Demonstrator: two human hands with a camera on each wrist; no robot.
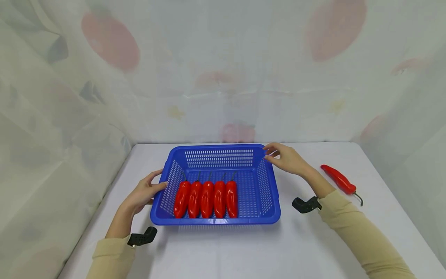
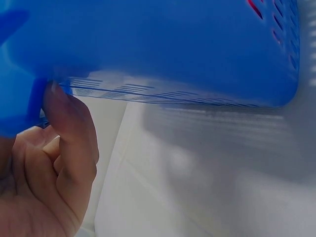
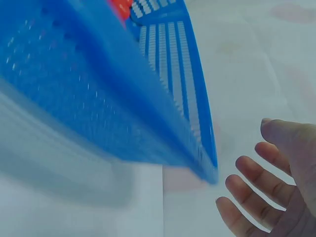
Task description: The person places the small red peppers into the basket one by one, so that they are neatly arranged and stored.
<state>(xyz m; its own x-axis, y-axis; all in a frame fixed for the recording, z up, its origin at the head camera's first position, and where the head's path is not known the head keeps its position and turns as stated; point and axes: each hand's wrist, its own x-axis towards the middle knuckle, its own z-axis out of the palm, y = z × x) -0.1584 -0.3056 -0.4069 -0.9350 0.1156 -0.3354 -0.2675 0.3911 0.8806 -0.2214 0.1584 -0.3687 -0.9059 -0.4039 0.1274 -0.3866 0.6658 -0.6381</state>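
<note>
A blue plastic basket [image 1: 216,221] with slotted walls holds several red chili peppers [image 1: 207,199] lying side by side in its left part, stems toward the back. My left hand [image 1: 146,190] grips the basket's left side, thumb over the rim. From below, the left wrist view shows curled fingers [image 2: 74,133] against the blue wall. At the back right corner is my right hand [image 1: 287,158], its fingers loosely bent. In the right wrist view this hand [image 3: 276,182] is apart from the rim and holds nothing.
Another red chili pepper [image 1: 338,179] lies on the white table [image 1: 216,255], right of the basket and beyond my right forearm. Pale printed cloth [image 1: 216,108] hangs behind the table and along both sides. A basket shadow falls on the tabletop.
</note>
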